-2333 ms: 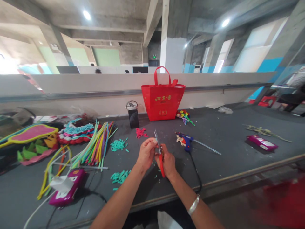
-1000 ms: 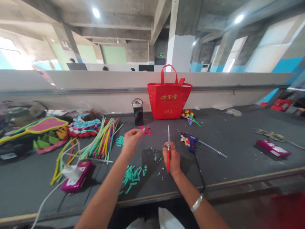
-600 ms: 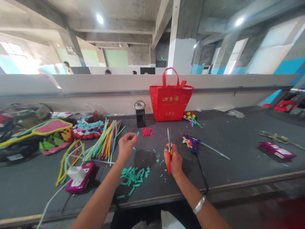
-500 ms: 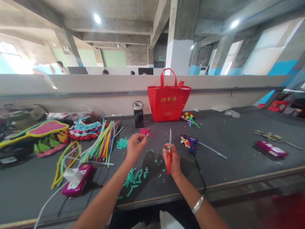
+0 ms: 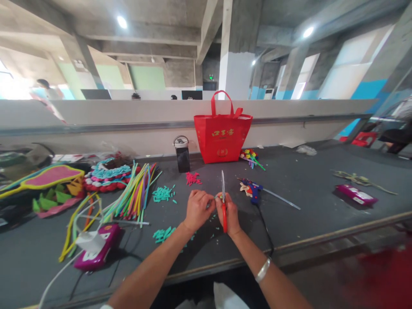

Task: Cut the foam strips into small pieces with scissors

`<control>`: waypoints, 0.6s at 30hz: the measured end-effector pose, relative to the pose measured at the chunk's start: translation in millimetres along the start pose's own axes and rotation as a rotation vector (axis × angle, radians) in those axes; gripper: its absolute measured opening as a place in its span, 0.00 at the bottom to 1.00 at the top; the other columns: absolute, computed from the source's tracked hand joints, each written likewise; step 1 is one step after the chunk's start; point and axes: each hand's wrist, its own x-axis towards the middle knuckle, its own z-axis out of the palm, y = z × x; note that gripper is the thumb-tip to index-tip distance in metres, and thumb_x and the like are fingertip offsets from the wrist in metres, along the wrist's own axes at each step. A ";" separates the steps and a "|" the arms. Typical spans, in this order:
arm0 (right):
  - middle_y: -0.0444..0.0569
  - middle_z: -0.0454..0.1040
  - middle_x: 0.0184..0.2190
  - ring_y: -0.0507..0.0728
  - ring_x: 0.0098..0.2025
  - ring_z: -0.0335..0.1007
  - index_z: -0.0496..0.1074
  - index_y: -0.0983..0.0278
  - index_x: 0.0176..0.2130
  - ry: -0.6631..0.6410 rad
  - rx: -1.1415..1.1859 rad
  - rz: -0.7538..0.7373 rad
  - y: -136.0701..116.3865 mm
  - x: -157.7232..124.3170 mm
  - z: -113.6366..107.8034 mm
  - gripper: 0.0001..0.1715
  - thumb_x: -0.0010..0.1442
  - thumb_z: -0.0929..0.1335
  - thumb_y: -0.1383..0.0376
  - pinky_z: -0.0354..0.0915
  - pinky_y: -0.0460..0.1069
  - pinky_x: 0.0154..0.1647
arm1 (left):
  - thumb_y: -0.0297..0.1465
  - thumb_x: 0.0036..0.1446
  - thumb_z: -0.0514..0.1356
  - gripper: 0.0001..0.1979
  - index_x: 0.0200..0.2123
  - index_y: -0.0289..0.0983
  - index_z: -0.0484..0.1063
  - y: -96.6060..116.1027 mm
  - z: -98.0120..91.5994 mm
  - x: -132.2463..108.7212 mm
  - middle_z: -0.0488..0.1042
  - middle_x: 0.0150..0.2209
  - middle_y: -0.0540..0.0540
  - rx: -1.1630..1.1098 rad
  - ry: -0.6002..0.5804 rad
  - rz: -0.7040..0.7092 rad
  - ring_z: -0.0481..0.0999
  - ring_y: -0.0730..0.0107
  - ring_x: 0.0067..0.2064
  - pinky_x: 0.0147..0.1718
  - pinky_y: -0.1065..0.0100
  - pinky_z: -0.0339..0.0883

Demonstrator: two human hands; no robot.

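Note:
My right hand (image 5: 231, 214) is closed around scissors (image 5: 225, 222) with red handles, their blades pointing up and away from me. Close beside it, my left hand (image 5: 198, 210) pinches its fingertips near the thumb of the right; what lies between them is too small to make out. Below and left, a pile of green cut pieces (image 5: 163, 234) is partly hidden by my left forearm. Farther back are a heap of teal pieces (image 5: 162, 194) and a small heap of red pieces (image 5: 193, 178). Tiny scraps dot the table under my hands.
Colourful fuzzy stems (image 5: 137, 193) lie at left, beside a purple power strip (image 5: 106, 244). A blue glue gun (image 5: 254, 192) with a cord rests right of my hands. Behind stand a red bag (image 5: 223, 141) and a dark cup (image 5: 183, 159). Another purple strip (image 5: 355, 195) is far right.
My left hand has moved right and nearer, from by the red pieces to beside my right hand. The scissors stay in my right hand. The view has shifted slightly right.

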 end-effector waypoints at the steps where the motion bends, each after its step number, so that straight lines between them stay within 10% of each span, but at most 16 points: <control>1: 0.48 0.73 0.32 0.54 0.33 0.70 0.66 0.63 0.39 0.004 -0.006 -0.004 0.5 0.1 -0.1 0.15 0.65 0.57 0.57 0.63 0.46 0.36 | 0.29 0.44 0.64 0.02 0.23 0.43 0.77 0.6 0.5 -0.8 0.70 0.22 0.47 -0.006 -0.007 0.003 0.66 0.65 0.29 0.45 0.61 0.55; 10: 0.45 0.70 0.30 0.52 0.31 0.68 0.67 0.63 0.38 -0.013 0.016 -0.007 -0.4 0.0 -4.4 0.16 0.66 0.55 0.59 0.62 0.45 0.36 | 0.34 0.46 0.65 0.07 0.27 0.36 0.78 -12.4 -4.1 -2.0 0.73 0.24 0.49 -0.355 -0.067 -0.405 0.67 0.71 0.27 0.30 0.71 0.58; 18: 0.45 0.71 0.28 0.52 0.30 0.68 0.66 0.63 0.38 -0.030 0.023 -0.017 -5.2 -0.6 -4.4 0.15 0.65 0.56 0.59 0.62 0.45 0.35 | 0.33 0.46 0.65 0.06 0.26 0.35 0.76 -17.0 -3.8 -4.4 0.71 0.22 0.51 -0.471 -0.215 -0.485 0.64 0.75 0.25 0.28 0.72 0.56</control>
